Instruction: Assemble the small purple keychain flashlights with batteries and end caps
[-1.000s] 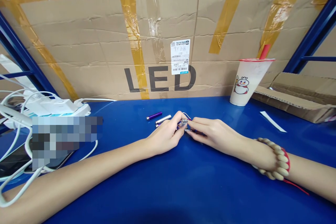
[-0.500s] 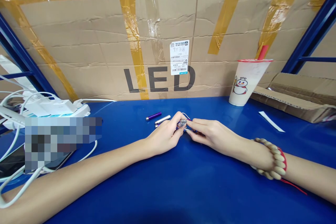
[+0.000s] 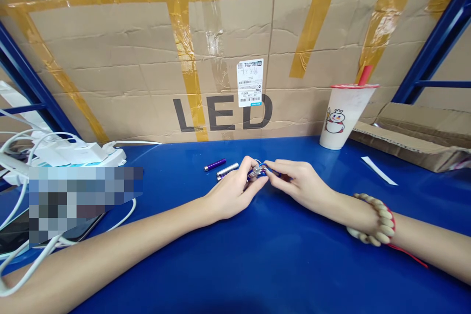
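Observation:
My left hand (image 3: 230,194) is closed, thumb and fingers pinching a small shiny metal cylinder (image 3: 254,171) whose end points toward my right hand. A thin blue cord (image 3: 262,165) loops at that end, and the fingertips of my right hand (image 3: 300,179) pinch it. The fingers hide most of both pieces. Beyond my left hand, a purple metal tube (image 3: 215,165) and a silver tube (image 3: 228,169) lie on the blue table (image 3: 235,260). Another small tube there is partly covered by my left hand.
A cup with a red straw (image 3: 344,117) stands at the back right, beside an open cardboard tray (image 3: 408,144) and a white paper strip (image 3: 379,170). White chargers and cables (image 3: 73,149) crowd the left. A large cardboard box (image 3: 140,68) walls off the back.
My right fingertips have shifted slightly, and the blue cord now shows at the metal cylinder's end. My left thumb reaches farther right. The whole view has moved a little.

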Tool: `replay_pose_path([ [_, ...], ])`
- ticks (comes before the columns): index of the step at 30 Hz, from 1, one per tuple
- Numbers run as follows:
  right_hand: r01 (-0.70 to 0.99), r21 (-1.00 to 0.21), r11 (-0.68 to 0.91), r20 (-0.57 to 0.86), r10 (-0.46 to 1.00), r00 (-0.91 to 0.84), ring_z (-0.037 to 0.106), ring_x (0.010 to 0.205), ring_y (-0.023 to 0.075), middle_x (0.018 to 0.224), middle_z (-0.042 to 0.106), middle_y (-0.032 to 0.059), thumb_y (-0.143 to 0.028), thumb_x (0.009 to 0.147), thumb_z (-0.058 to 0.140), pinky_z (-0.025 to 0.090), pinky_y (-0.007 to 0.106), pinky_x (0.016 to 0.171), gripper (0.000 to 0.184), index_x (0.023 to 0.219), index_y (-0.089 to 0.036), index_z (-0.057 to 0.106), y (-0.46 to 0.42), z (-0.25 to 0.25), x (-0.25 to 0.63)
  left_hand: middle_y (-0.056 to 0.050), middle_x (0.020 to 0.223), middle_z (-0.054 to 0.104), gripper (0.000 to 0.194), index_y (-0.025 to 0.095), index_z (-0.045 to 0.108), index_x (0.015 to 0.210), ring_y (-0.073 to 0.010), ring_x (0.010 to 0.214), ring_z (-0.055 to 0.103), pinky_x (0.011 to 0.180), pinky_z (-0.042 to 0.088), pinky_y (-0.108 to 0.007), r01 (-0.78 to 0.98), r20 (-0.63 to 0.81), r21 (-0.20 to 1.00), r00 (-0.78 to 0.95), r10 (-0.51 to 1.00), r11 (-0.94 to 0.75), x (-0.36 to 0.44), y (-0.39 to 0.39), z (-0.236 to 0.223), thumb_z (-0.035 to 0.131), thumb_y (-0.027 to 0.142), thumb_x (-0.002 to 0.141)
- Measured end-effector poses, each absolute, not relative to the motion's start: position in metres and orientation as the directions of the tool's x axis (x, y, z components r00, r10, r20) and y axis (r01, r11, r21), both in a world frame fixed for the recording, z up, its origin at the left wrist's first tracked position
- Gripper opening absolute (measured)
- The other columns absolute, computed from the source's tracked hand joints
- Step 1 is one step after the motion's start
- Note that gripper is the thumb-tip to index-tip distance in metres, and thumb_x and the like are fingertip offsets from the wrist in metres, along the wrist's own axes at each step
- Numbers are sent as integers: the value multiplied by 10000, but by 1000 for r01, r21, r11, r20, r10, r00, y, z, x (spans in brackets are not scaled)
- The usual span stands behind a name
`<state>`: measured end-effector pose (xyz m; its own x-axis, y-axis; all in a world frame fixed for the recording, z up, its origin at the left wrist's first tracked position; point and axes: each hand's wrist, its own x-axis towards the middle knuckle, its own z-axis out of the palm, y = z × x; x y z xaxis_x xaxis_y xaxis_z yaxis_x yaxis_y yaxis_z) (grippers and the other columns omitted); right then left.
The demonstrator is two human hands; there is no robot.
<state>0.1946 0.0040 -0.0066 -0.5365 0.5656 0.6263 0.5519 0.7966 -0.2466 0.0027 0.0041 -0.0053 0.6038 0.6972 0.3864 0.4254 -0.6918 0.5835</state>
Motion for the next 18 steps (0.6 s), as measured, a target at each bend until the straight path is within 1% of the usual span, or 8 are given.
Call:
replay_pose_path([
  [3, 595, -234, 769, 711, 553, -434, 504, 618, 104, 697, 575, 39, -251, 892, 453, 406, 199, 592, 217, 868, -116, 621, 4, -6, 195, 17, 761, 494, 240, 205, 318, 974, -118, 657, 477, 607, 361, -245, 442, 370, 605, 580, 726, -662, 3, 3, -4, 257, 433, 930],
  [6, 599, -216, 771, 762, 517, -391, 488, 599, 101, 680, 566, 33, -243, 891, 456, 413, 202, 581, 210, 885, -120, 626, 1, -3, 193, 10, 743, 489, 261, 199, 315, 964, -128, 660, 484, 626, 370, -267, 470, 351, 600, 572, 741, -647, 3, 3, -4, 193, 429, 940],
  [8, 589, -207, 781, 787, 491, -375, 473, 586, 95, 676, 555, 25, -235, 892, 456, 419, 201, 581, 196, 895, -129, 620, -2, -2, 191, 4, 749, 499, 262, 198, 319, 973, -136, 660, 496, 631, 378, -278, 500, 334, 585, 569, 751, -639, 4, 3, -4, 199, 428, 938],
  [11, 565, -180, 805, 809, 448, -380, 461, 583, 89, 680, 543, 22, -211, 889, 461, 421, 199, 583, 174, 938, -123, 604, -5, -2, 191, -20, 860, 538, 239, 202, 318, 1015, -152, 740, 539, 684, 399, -299, 523, 303, 572, 580, 756, -631, 5, 4, -5, 220, 406, 938],
  [14, 552, -142, 822, 802, 422, -422, 479, 619, 96, 721, 558, 35, -199, 890, 459, 425, 202, 599, 165, 949, -125, 594, -4, -3, 192, -38, 973, 551, 223, 206, 323, 1047, -167, 842, 560, 748, 409, -313, 514, 297, 562, 605, 739, -648, 5, 5, -5, 241, 384, 939],
  [18, 560, -121, 820, 779, 428, -459, 499, 645, 101, 757, 573, 40, -208, 895, 453, 430, 203, 613, 158, 938, -147, 593, -1, -6, 193, -46, 1069, 560, 217, 210, 343, 1069, -181, 941, 559, 793, 414, -315, 492, 300, 565, 625, 720, -663, 6, 5, -5, 276, 367, 936],
])
